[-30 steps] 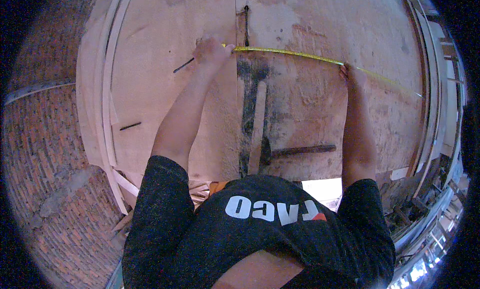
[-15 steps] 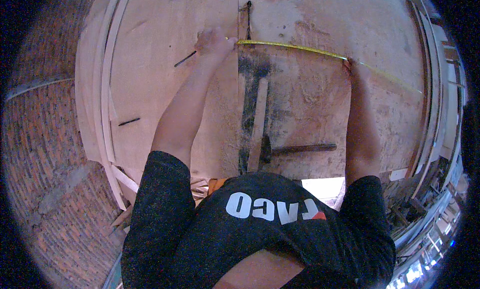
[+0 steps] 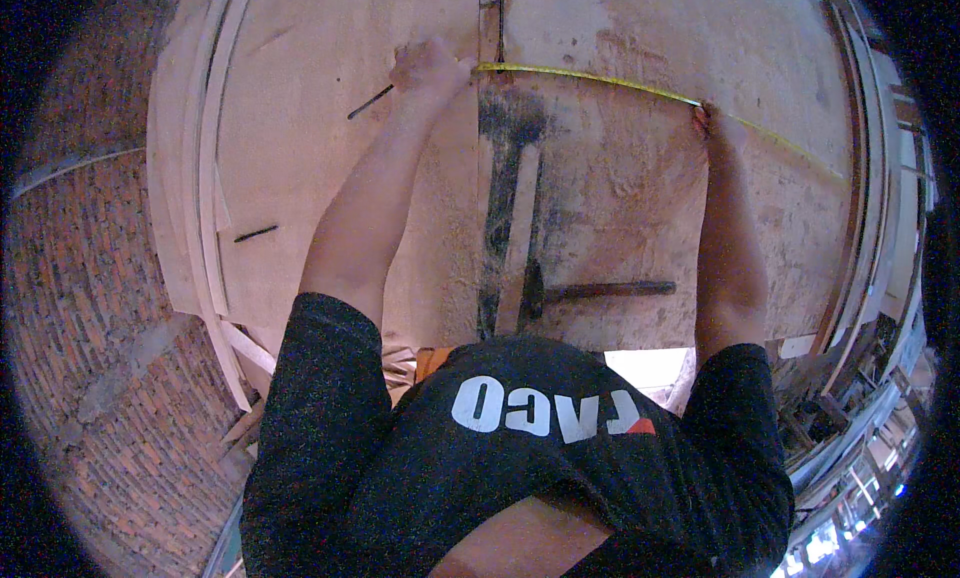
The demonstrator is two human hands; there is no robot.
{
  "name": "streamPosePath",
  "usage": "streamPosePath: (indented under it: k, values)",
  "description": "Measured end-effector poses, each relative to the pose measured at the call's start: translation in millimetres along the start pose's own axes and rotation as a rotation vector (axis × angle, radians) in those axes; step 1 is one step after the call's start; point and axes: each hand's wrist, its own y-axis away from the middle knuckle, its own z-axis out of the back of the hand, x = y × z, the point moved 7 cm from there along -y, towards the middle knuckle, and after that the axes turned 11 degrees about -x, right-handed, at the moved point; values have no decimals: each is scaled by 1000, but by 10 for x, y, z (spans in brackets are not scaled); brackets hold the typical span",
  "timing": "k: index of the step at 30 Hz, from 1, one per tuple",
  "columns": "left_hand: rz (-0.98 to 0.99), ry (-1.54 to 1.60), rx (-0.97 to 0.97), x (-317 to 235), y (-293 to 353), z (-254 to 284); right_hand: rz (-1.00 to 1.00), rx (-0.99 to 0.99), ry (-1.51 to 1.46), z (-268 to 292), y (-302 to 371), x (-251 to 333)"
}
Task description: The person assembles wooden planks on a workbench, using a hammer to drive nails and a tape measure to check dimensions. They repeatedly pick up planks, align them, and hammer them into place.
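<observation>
Your left hand (image 3: 430, 66) presses on the near end of a yellow tape measure (image 3: 640, 88), its grip closed over the tape where the blade meets the vertical seam between two plywood panels (image 3: 300, 178). Your right hand (image 3: 718, 126) pins the same tape farther along, fingers bent down onto the blade; whether they pinch it or only press it flat cannot be told. The tape runs taut between both hands and continues past your right hand toward the right edge of the boards.

Below the tape, between your forearms, a hammer (image 3: 590, 290) lies flat with its handle pointing right and its head just beside a pale wooden strip (image 3: 518, 240) that lies on a dark stained patch. A dark nail (image 3: 370, 102) lies just left of your left hand; a second dark nail (image 3: 256, 234) lies well apart, lower left. Curved wooden laths (image 3: 195, 178) border the panels on the left, with a brick surface (image 3: 80, 278) beyond them.
</observation>
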Motion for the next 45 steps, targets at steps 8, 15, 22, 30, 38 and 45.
streamPosePath:
  k: [8, 15, 22, 30, 38, 45]
  values:
    - [-30, -10, -16, -30, -39, -71, -25, 105, -91, 123, -766, -415]
    - [4, -10, -56, -50, 43, 52, -50, 86, -52, -38, -553, -326]
    - [2, -22, -103, 49, 22, -73, -35, 370, -275, -173, -354, -320]
    - [-93, -6, -177, -22, -97, -196, -135, 267, -224, 425, -1932, -1083]
    - [-7, -67, -145, -22, 5, -48, 55, 278, -150, 22, -854, -500]
    - [-5, -61, -69, -21, -2, -26, 161, 398, -138, -19, -353, -265]
